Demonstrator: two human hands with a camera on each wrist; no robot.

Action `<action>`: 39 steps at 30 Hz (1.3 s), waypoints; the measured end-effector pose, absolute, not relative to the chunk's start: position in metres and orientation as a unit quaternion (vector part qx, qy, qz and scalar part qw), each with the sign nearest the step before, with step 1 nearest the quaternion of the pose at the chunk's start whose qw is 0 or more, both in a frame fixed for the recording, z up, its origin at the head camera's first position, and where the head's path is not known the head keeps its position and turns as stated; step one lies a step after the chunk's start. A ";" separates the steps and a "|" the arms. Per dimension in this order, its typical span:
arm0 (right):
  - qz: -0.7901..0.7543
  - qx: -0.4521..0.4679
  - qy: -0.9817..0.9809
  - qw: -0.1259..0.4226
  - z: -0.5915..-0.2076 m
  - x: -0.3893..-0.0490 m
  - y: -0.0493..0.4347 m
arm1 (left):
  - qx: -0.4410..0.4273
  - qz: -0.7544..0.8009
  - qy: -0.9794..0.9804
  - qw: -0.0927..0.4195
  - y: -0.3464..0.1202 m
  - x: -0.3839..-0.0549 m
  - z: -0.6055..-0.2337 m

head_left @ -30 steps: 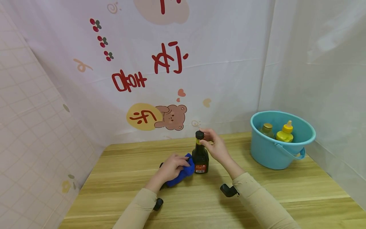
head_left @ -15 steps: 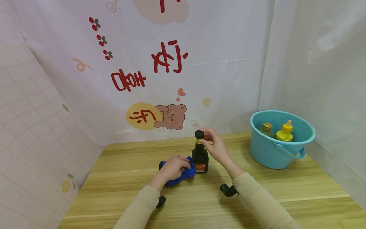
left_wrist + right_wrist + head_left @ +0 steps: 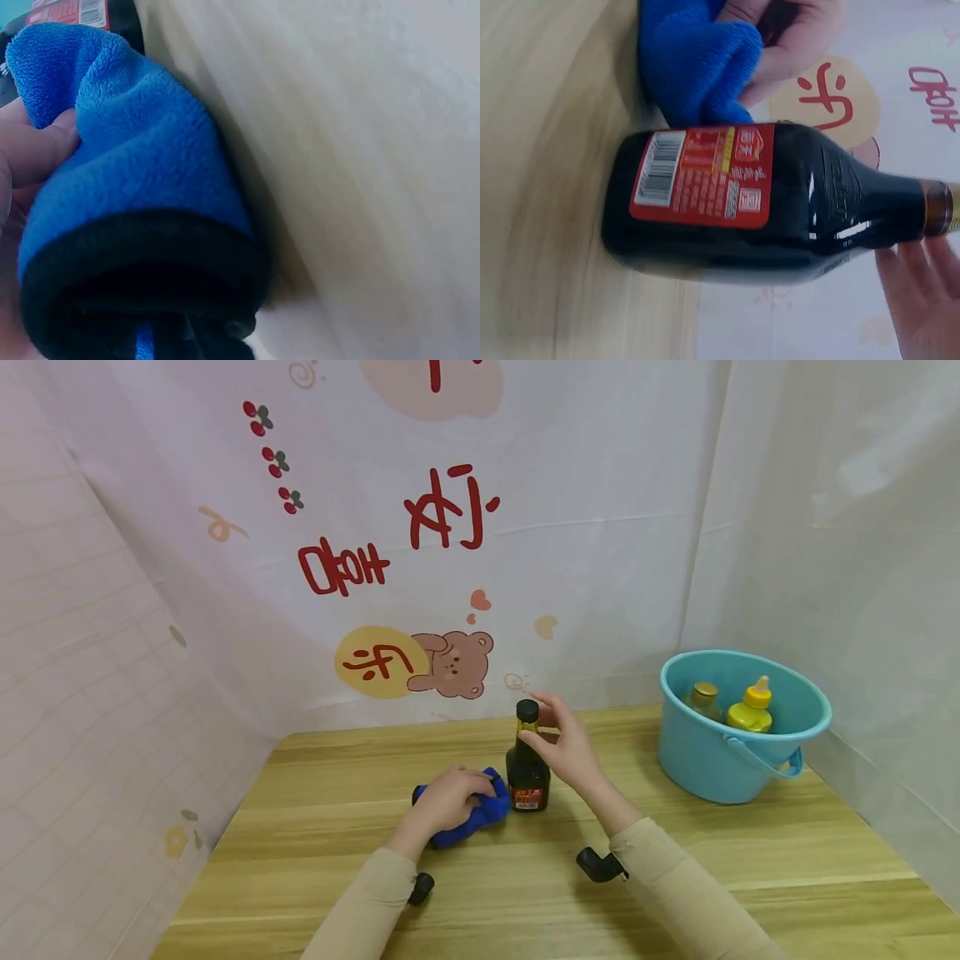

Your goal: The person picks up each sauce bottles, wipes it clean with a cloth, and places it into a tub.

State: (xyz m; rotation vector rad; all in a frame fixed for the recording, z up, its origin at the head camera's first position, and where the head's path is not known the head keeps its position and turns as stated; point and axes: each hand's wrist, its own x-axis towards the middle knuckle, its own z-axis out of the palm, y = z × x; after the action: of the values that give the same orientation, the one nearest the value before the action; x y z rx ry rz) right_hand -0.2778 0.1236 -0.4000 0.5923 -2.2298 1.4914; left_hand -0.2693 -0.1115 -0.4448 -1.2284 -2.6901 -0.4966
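A dark sauce bottle [image 3: 528,768] with a black cap and a red label stands upright on the table. My right hand [image 3: 564,745] holds it at the neck, thumb on the near side and fingers behind, just below the cap. In the right wrist view the bottle [image 3: 795,195] appears sideways, its label and barcode facing the camera. My left hand [image 3: 450,802] grips a bunched blue cloth [image 3: 480,818] against the bottle's lower left side. Dark edging shows on the folded cloth [image 3: 150,157] in the left wrist view, where the thumb and a finger pinch it.
At the right of the wooden table [image 3: 322,827] stands a light blue bucket [image 3: 705,768]. Inside it are a gold-capped bottle [image 3: 703,700] and a yellow squeeze bottle [image 3: 750,714]. A printed white curtain [image 3: 585,577] hangs along the table's back edge.
My left hand and the cloth have shifted slightly beside the bottle, and the cloth's folds have changed. The bottle stays in place, with more of its yellow neck band showing by my right thumb.
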 end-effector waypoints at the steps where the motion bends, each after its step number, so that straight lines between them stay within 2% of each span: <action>1: 0.524 0.205 -0.802 0.202 -0.400 -0.277 0.122 | -0.408 -0.170 -0.894 0.074 -0.113 -0.269 -0.444; 7: 0.434 0.152 -0.851 0.253 -0.397 -0.274 0.116 | -0.397 -0.196 -0.891 0.098 -0.123 -0.268 -0.442; 14: 0.376 0.111 -0.880 0.267 -0.392 -0.272 0.108 | -0.372 -0.225 -0.892 0.125 -0.131 -0.266 -0.439; 25: 0.373 0.106 -0.875 0.289 -0.395 -0.273 0.105 | -0.364 -0.236 -0.890 0.144 -0.135 -0.264 -0.435; 31: 0.407 0.130 -0.862 0.273 -0.395 -0.274 0.109 | -0.362 -0.250 -0.886 0.146 -0.138 -0.264 -0.431; 39: 0.464 0.163 -0.846 0.205 -0.393 -0.278 0.118 | -0.350 -0.256 -0.887 0.160 -0.138 -0.264 -0.419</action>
State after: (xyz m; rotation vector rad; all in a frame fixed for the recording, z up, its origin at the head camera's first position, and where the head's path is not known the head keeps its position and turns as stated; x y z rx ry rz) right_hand -0.2784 0.1183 -0.3934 0.4556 -2.3592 1.2940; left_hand -0.2640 -0.1380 -0.4195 -1.0011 -2.5333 -0.7321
